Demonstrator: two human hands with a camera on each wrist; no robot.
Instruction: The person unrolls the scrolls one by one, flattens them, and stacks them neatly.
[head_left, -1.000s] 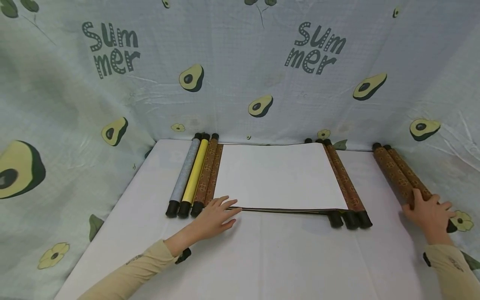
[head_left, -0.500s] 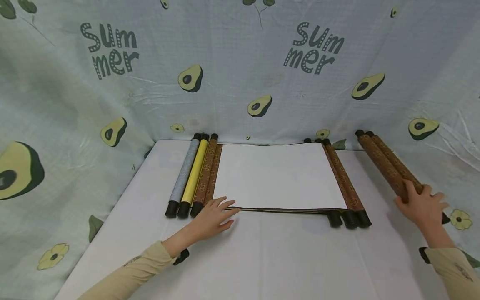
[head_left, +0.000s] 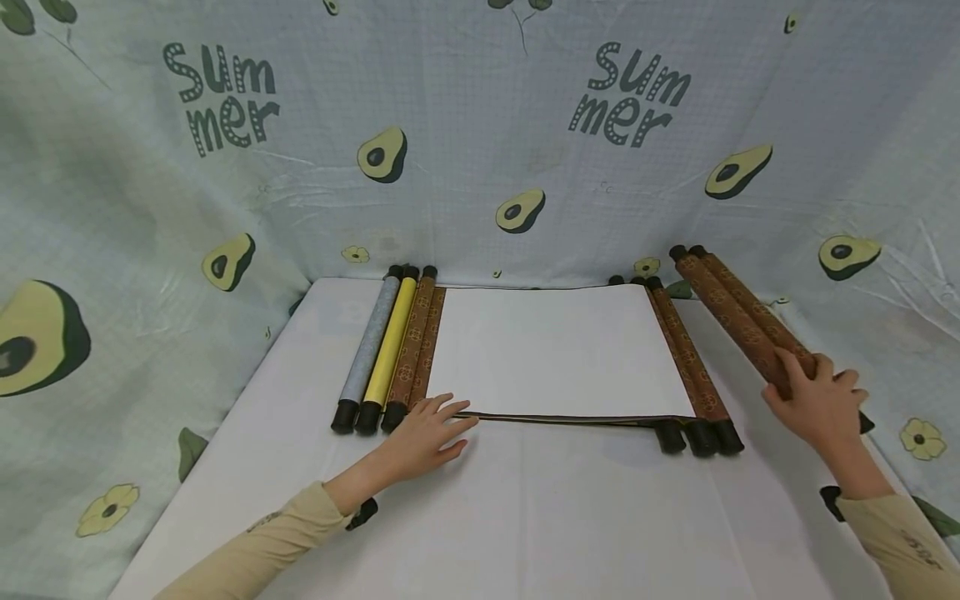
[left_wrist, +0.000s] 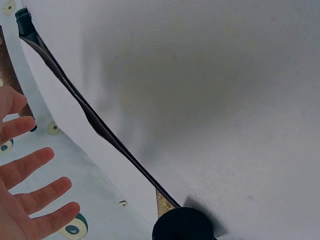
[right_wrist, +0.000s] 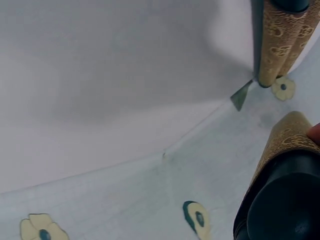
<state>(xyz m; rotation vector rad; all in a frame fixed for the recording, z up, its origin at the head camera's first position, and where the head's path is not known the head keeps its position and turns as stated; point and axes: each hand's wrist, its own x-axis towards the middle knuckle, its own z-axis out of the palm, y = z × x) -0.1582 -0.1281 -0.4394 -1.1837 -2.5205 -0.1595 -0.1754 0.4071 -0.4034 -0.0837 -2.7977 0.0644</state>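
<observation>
My right hand [head_left: 821, 404] grips a brown patterned scroll [head_left: 738, 321] with twin rollers and black end caps. It is held tilted above the table's right side; one black end cap [right_wrist: 287, 210] is large in the right wrist view. My left hand [head_left: 423, 437] lies with spread fingers at the near left corner of a white sheet [head_left: 555, 350]; whether it touches is unclear. Brown patterned rollers [head_left: 686, 358] flank the sheet on the right. On its left lie a brown roller [head_left: 412, 358], a yellow roller [head_left: 392, 342] and a grey roller [head_left: 371, 342].
Behind the white table [head_left: 570, 517] hangs a pale cloth [head_left: 465, 108] printed with avocados and flowers. Black end caps [head_left: 701, 440] stick out past the sheet's near right corner. Along the sheet's near side runs a dark edge [left_wrist: 100, 127].
My right hand has carried the brown scroll leftward and up from the table's right edge, closer to the sheet. The left hand has stayed in place.
</observation>
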